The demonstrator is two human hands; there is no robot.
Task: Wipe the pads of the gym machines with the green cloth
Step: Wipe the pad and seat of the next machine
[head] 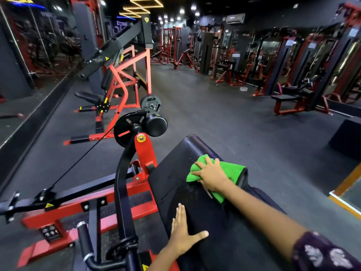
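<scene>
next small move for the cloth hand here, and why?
Probably sweep the right hand with the green cloth back along the black pad toward the left hand. The cloth sits near the pad's far end, pressed under spread fingers, and the stretch of pad between the two hands lies uncovered. The left hand rests flat, bracing.
</scene>
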